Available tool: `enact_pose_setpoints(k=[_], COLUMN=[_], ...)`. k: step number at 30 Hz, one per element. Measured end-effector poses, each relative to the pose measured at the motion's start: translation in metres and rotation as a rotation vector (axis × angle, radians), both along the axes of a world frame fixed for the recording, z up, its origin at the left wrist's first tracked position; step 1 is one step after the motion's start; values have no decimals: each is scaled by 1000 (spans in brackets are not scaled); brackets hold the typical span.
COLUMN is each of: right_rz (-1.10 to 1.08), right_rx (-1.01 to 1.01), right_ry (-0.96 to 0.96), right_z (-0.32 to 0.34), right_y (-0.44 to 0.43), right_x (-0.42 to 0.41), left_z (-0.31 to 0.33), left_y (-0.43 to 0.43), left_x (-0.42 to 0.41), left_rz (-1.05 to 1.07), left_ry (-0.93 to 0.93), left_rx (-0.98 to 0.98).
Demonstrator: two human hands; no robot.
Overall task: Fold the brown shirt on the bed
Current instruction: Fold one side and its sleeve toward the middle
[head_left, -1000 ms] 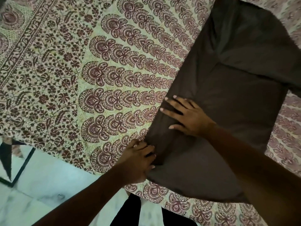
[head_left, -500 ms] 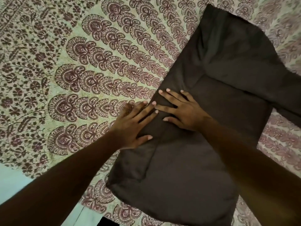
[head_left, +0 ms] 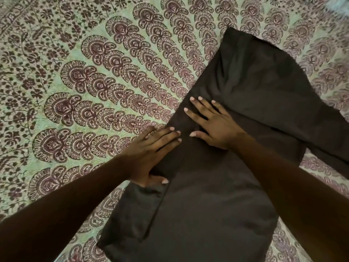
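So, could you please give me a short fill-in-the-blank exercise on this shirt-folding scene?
1. The number of hands pressing on the brown shirt is ____.
2. The left hand, fingers straight, is ____ (open/shut).
3. The right hand lies ____ (flat/clenched) on the shirt.
4. The bedspread under the shirt is ____ (plain/patterned).
Missing words: two; open; flat; patterned.
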State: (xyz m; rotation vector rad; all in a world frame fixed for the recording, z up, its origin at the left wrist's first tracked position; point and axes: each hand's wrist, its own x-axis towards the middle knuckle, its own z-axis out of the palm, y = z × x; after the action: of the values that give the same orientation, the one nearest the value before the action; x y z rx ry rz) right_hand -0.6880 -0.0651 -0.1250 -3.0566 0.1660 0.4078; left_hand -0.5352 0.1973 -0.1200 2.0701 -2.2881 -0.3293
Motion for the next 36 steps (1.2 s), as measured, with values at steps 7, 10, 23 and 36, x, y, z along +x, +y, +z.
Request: enact_pose_setpoints(k=[7,10,23,36], right_rz=[-25,-2,-245,-153], right_rx=[3,-3,-30,-73], right_ry=[2,37,95,2], right_z=[-5,-5,11,1], right_y=[-40,-64,-148,-127], right_x=[7,13,60,42], left_z=[-18,-22,-22,-15], left_y=[-51,-51,-54,-159], left_x=[14,15,17,49], left_rz=[-89,-96,-102,-72], left_ry=[-11,7,50,-14], left_rx=[59,56,59,-30])
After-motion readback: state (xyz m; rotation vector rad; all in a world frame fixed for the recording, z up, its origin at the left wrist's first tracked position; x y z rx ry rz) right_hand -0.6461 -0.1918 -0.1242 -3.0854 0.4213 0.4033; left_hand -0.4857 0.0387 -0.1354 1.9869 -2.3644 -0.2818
